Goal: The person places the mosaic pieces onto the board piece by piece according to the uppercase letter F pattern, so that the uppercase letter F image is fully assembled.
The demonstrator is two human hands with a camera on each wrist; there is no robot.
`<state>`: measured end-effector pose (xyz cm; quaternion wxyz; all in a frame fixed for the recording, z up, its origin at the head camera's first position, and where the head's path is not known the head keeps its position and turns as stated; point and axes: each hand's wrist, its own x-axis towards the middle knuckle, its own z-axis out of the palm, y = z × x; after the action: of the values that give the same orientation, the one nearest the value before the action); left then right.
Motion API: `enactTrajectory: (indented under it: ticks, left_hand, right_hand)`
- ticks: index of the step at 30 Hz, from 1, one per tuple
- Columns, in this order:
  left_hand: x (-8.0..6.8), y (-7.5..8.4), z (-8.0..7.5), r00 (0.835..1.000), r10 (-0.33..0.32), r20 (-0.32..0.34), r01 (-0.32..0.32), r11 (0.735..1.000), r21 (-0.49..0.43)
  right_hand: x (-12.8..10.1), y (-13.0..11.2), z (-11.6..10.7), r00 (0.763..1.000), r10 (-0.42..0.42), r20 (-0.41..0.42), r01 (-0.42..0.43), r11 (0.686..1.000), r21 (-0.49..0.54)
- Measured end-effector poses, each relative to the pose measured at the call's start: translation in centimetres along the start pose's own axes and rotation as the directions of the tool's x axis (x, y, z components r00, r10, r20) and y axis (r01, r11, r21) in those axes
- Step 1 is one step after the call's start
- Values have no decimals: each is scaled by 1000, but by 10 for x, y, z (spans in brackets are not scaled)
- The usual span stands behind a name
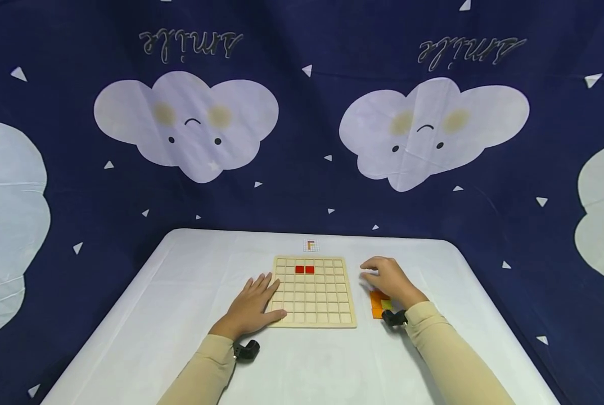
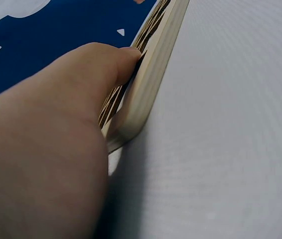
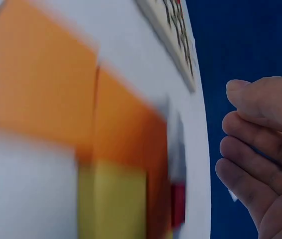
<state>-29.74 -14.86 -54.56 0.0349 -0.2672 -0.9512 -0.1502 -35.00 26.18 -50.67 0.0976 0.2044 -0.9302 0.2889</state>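
Observation:
A wooden grid board (image 1: 314, 327) lies on the table with two red square tiles (image 1: 309, 270) side by side near its top. My left hand (image 1: 251, 305) rests spread along the board's left edge, its thumb (image 2: 101, 62) touching the lower left corner. To the right of the board my right hand (image 1: 392, 279) is held over the table, fingers loosely bent and nothing between them in the right wrist view. Close below it are orange tiles (image 1: 377, 309) and a yellow tile (image 1: 386, 304), partly hidden by the hand and wrist. A red piece (image 3: 178, 205) shows beyond them.
A small printed card (image 1: 311, 245) with a coloured pattern on a grid lies above the board. The white table (image 1: 180, 270) ends at a dark blue cloth (image 1: 307, 197) with clouds. A black wrist camera (image 1: 394, 318) sits low beside the tiles.

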Motion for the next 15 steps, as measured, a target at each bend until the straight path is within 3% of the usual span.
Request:
enactTrajectory:
  ticks: [7,15]
  left_hand:
    - [-1,-1,2,1000,0,-2,0,1000,-12]
    - [1,0,1,1000,-9,17,9,1000,-3]
  right_hand:
    - [-19,16,-14,996,69,49,-68,998,-19]
    - [-29,26,-24,995,41,88,-41,999,-6]
